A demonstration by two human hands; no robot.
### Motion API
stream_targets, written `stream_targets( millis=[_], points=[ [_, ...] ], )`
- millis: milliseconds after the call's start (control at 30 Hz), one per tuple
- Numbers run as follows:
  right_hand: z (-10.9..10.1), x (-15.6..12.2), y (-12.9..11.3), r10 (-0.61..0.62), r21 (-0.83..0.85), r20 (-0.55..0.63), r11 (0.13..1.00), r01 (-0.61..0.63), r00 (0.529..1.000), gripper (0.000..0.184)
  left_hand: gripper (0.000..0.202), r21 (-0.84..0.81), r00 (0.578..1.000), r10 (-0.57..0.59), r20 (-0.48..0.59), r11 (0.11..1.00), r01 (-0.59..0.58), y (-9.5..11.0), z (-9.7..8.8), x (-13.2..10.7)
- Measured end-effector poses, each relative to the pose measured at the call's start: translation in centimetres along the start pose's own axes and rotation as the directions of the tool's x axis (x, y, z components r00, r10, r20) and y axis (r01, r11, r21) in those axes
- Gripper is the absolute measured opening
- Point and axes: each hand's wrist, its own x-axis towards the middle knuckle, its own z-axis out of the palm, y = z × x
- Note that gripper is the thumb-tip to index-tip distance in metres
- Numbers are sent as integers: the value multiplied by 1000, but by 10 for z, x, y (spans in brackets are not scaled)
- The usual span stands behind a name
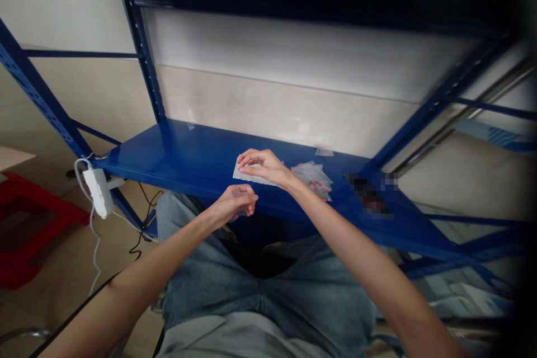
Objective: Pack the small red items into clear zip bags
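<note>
Over at the left of the frame, a white power strip [99,193] dangles from a blue steel shelf [176,151]. At centre, the left hand [235,204] is curled, any contents hidden. The right hand [264,165] arches over a white translucent plastic packet [250,174], fingertips on it, firmness of grip unclear. Rightward lies a pile of clear packets [312,179], their red print unreadable.

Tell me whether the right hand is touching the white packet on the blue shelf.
Touching. The head view shows the right hand with its fingertips resting on the white packet, which lies on the blue shelf.
</note>
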Motion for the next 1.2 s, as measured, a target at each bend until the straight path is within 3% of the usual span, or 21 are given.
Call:
stream_targets(
  millis=[167, 300, 467, 567, 667, 733, 900, 1200],
  points=[
    [5, -18, -22, -38, -33, 207, 998, 46, 978, 17, 35, 15, 1000, 14, 4, 1000, -14, -2, -1, -1],
    [5, -21, -17, -22, -39, 233, 999, 32, 972, 20, 35, 46, 1000, 2, -6, 999, -2, -3, -1, -1],
    [3, -17, -1, 48, 36, 144, 998, -53, 988, 24, 36, 4, 1000, 8, -10, 1000, -8, -2, 0, 0],
    [-4, -8, 23, 67, -79, -13, 995, -68, 998, 21, 36, 0, 1000, -4, -4, 1000, 4, -1, 2, -1],
    [-18, 3, 56, 102, -275, -301, 943, -188, 948, 16, 35, 21, 1000, -6, 1, 1000, 6, 0, 3, -2],
    [-27, 8, 78, 163, -350, -397, 883, -314, 903, 15, 34, 33, 1000, -2, 1, 999, 2, 0, 3, -3],
    [-36, 13, 110, 251, -406, -392, 816, -411, 885, 13, 34, 27, 1000, -5, 19, 1000, 4, 0, 5, -3],
    [-24, 21, 113, 278, -488, -313, 773, -405, 908, 8, 32, -21, 999, 41, 1, 999, -41, -1, 3, -2]
  ],
)
